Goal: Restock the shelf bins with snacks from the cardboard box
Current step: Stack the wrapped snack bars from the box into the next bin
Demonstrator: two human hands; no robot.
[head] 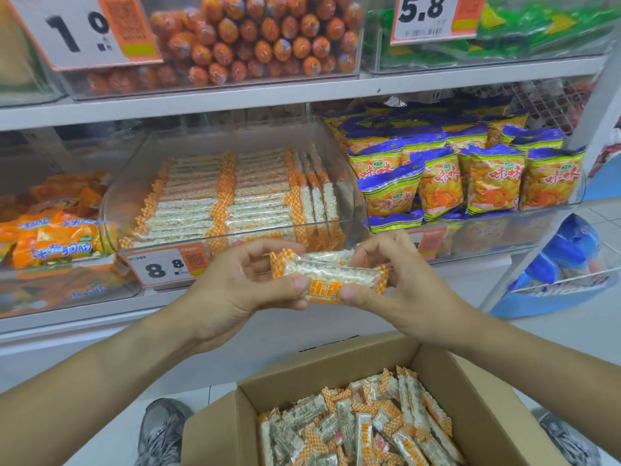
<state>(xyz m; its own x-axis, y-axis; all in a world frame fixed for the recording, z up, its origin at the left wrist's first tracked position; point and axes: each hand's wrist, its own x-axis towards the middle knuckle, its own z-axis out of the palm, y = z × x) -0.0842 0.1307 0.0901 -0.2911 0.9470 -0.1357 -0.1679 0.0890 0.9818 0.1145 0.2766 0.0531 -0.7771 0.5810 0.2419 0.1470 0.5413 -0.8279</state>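
Both hands meet in front of the middle shelf, holding a small stack of snack bars between them. The left hand grips the stack's left end, thumb pressed on the front wrapper and fingers curled behind; the right hand pinches the right end the same way, thumb on the orange label and fingers wrapped over the top. The bars are pale puffed-rice sticks in clear wrappers with orange-and-white checked ends, and they are held level, just below the front lip of the clear bin. That bin sits on the middle shelf and already holds neat rows of the same bars lying flat, with a few standing on edge at its right side. A price tag reading 8.8 hangs on the bin's front. Below the hands, an open cardboard box stands on the floor, filled with a loose heap of matching bars. Left of the clear bin lies a bin of orange packets; to its right is a bin of blue-and-yellow chip bags. On the shelf above, orange-wrapped sausages are stacked in another bin. A grey shoe shows beside the box's left flap.
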